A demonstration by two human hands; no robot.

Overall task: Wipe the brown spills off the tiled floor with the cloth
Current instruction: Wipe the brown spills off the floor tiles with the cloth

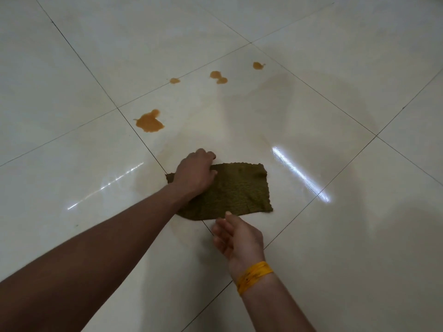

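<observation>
An olive-green, nubbly-textured rectangular cloth [236, 191] lies flat on the glossy cream tiled floor [335, 248], spread across a dark grout line [148, 149] that runs diagonally from the upper left down toward the person. The cloth's long axis runs roughly left to right across the view, tilted so that its right end sits a little nearer the person than its far left edge; its far edge is slightly rippled, and its left end is bunched under a hand.

The left hand [195, 173] rests on the left part of the cloth with its fingers curled over the far edge, gripping the fabric there; the bare forearm stretches in from the lower left. The right hand [236, 238] is just beside the cloth's near edge, palm turned inward, fingers relaxed and loosely extended, holding nothing; one fingertip reaches the cloth's near border, though whether it actually touches cannot be told. A yellow band [254, 276] circles the right wrist.

Beyond the cloth, well apart from it, four brown spills sit on the tiles: a large brown puddle [149, 122] just beside the grout line on the left, a small brown spot [175, 80] farther off, a two-lobed brown blotch [218, 77] to its right, and a small brown drop [257, 65] farthest right. Faint damp smears sheen the tile between the cloth and these spills. Bright streaks of reflected light [300, 174] lie on the floor on either side of the cloth.
</observation>
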